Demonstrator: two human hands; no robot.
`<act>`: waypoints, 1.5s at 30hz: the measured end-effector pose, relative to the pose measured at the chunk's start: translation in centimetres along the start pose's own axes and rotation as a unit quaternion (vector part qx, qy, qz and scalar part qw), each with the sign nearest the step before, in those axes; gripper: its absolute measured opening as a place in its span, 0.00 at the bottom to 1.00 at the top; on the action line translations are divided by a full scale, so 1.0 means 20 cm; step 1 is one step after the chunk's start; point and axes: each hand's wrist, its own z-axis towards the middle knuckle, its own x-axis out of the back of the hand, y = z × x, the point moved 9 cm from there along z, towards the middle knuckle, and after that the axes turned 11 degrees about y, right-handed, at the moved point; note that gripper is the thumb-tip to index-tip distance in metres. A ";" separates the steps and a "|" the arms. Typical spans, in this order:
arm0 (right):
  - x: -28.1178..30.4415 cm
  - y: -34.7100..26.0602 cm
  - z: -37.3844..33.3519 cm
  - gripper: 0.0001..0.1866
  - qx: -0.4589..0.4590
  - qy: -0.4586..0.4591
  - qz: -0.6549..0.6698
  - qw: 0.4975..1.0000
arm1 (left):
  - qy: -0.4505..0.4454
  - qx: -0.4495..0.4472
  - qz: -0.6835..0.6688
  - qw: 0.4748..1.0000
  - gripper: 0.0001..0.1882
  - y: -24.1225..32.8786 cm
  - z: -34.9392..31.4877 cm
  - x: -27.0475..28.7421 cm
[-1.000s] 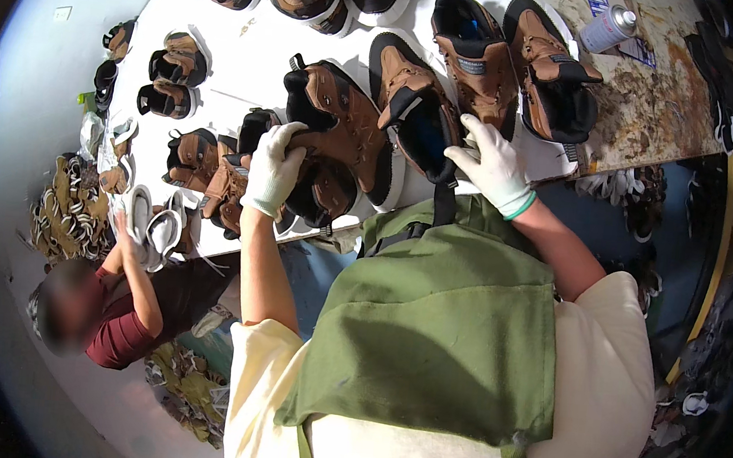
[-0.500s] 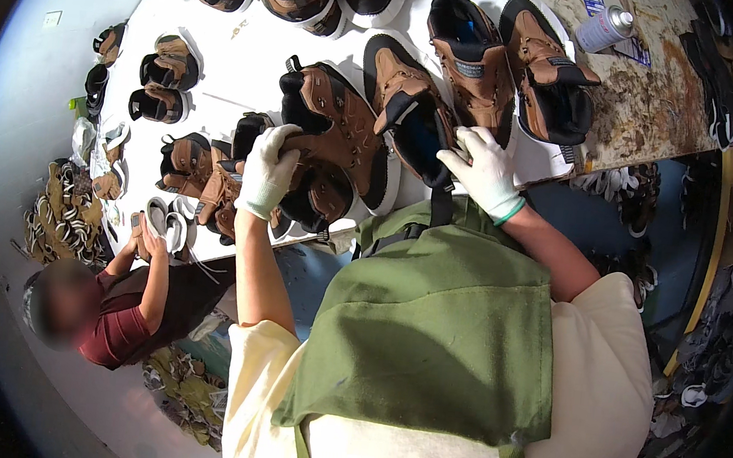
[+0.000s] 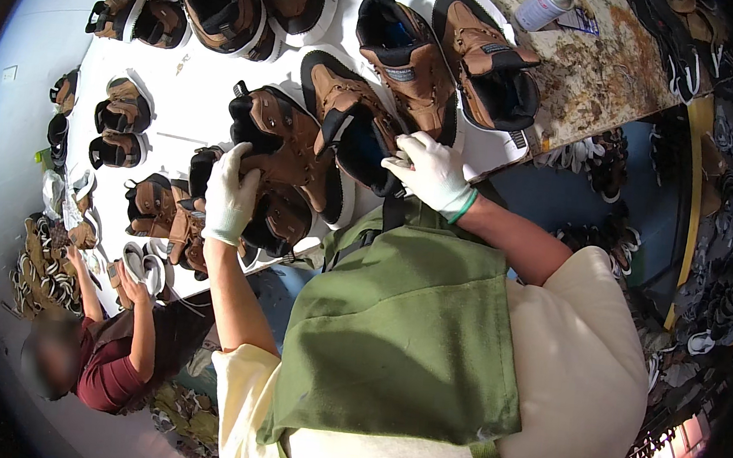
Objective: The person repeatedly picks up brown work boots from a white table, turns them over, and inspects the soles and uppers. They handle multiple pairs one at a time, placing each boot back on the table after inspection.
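Note:
Both my hands wear white knit gloves. My left hand (image 3: 232,193) has its fingers bent against a brown and black boot (image 3: 291,146) that lies on its side; the fingertips are partly hidden. Below that boot, beside my left wrist, is another brown shoe (image 3: 280,218). My right hand (image 3: 434,170) pinches the black collar of a second brown boot (image 3: 343,96), whose opening faces me and shows a dark blue lining. More brown boots stand right behind it, among them a boot with a grey tongue label (image 3: 406,71) and a boot at the table's right end (image 3: 490,65).
The white tabletop (image 3: 182,95) carries several more brown shoes, with white-soled shoes (image 3: 123,116) at left. A spray can (image 3: 545,6) stands on a stained board (image 3: 598,75). At lower left a co-worker in a maroon shirt (image 3: 114,373) handles a shoe. Shoes hang on racks at right.
The view has shifted, so the table and shoes appear further left and slightly lower on the near side. My hands stay at the same boots. The co-worker's one arm now reaches toward a shoe.

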 end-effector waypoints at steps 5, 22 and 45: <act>0.01 -0.01 0.00 0.20 -0.006 0.009 0.005 1.000 | -0.015 0.050 -0.022 0.998 0.22 -0.04 0.00 -0.03; 0.01 -0.03 0.03 0.24 -0.019 -0.025 -0.013 0.999 | 0.004 0.047 -0.027 0.999 0.19 0.00 -0.03 -0.02; -0.03 0.00 0.03 0.33 -0.100 -0.027 -0.008 0.995 | 0.022 0.040 -0.058 0.997 0.15 -0.02 -0.07 0.01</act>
